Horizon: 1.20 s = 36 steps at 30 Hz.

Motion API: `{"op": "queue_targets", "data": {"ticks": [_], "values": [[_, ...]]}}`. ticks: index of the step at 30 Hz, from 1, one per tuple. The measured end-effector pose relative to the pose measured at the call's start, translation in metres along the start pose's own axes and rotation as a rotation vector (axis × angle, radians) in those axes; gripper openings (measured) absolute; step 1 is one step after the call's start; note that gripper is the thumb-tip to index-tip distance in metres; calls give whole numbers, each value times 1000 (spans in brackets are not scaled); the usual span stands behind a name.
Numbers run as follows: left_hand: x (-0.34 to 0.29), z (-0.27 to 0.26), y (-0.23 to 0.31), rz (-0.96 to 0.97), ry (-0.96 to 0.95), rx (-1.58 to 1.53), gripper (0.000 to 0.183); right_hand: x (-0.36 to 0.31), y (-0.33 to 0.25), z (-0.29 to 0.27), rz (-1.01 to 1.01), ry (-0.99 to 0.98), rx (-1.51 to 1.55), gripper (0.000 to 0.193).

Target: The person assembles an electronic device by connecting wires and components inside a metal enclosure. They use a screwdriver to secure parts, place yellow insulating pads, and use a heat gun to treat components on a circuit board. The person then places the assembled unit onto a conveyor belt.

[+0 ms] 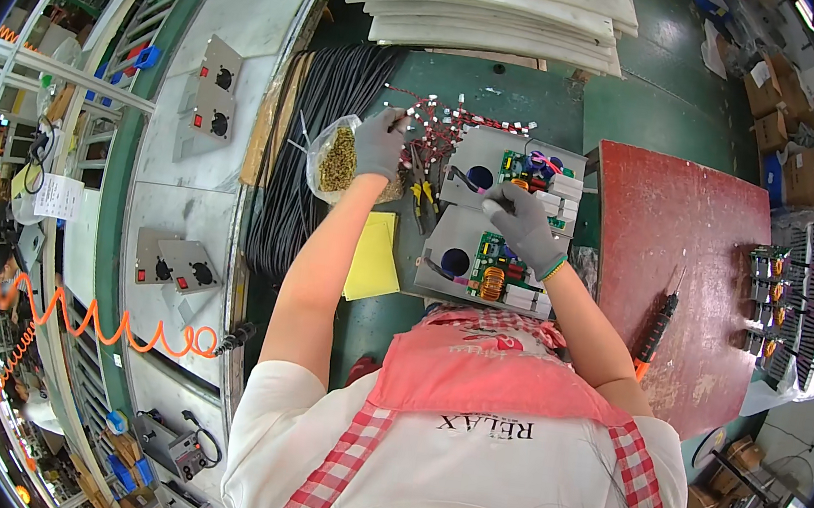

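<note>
My left hand (379,145), in a grey glove, is over the edge of a clear bag of small brass-coloured parts (339,160). Its fingers are drawn together beside a pile of red and black wires with white connectors (433,129); what they hold, if anything, is hidden. My right hand (522,227), also gloved, hovers above two grey metal panels (438,226), its fingertips pinched near a dark round part (479,178). Whatever is in that pinch is too small to name. Green circuit boards (515,169) with copper coils and white blocks sit on the panels.
Yellow-handled pliers (422,196) and a yellow sheet (373,258) lie near my left forearm. Black cables (302,162) run along the bench's left side. A power screwdriver (658,328) rests on the red board (700,277) at right. White sheets (486,2) are stacked at the far side.
</note>
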State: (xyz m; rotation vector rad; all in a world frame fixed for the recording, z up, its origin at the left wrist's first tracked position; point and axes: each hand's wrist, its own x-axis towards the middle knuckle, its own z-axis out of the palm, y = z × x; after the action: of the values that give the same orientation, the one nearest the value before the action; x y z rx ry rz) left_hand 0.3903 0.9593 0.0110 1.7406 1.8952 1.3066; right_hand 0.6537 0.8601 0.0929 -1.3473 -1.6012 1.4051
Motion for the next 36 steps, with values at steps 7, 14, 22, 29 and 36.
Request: {"op": "queue_targets", "data": {"ticks": [7, 14, 22, 29, 36], "values": [[-60, -51, 111, -291, -56, -421, 22, 38, -43, 25, -193, 71, 225, 28], [-119, -73, 127, -552, -64, -695, 21, 16, -26, 52, -71, -127, 394, 30], [-178, -112, 97, -898, 71, -912, 21, 42, -44, -12, -108, -87, -427, 17], [-219, -118, 92, -951, -155, -882, 26, 89, 20, 4, -84, -665, -1634, 19], [-236, -109, 84, -953, -161, -942, 28, 84, 9, 17, 22, -636, -1609, 25]]}}
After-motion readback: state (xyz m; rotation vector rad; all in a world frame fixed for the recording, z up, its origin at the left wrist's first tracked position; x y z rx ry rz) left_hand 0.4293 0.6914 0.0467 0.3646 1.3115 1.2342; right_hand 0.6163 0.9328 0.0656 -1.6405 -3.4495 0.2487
